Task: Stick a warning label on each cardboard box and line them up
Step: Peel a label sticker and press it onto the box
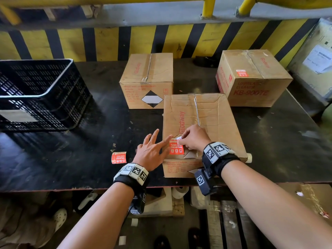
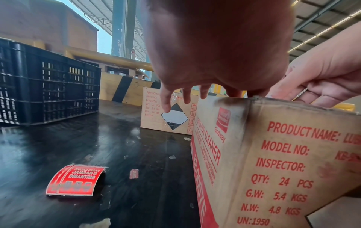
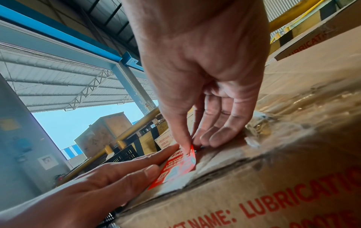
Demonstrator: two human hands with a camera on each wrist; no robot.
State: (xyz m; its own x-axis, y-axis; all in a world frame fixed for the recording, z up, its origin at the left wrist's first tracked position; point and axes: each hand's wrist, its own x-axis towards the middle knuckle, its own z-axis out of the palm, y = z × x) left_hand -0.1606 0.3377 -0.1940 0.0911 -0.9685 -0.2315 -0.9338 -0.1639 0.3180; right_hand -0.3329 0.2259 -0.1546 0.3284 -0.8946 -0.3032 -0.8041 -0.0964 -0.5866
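The nearest cardboard box lies at the table's front edge with a red warning label on its top near corner. My left hand presses the label's left edge with straight fingers. My right hand pinches the label's lifted top right corner between thumb and finger, and its other fingers rest on the box. A second box stands behind with no red label showing. The third box, at the back right, carries a red label on top. A curled strip of spare labels lies left of my hands.
A black slatted plastic crate takes up the table's left side. A yellow-and-black striped barrier runs behind the dark table. Small paper scraps dot the tabletop. A grey cabinet stands at the far right.
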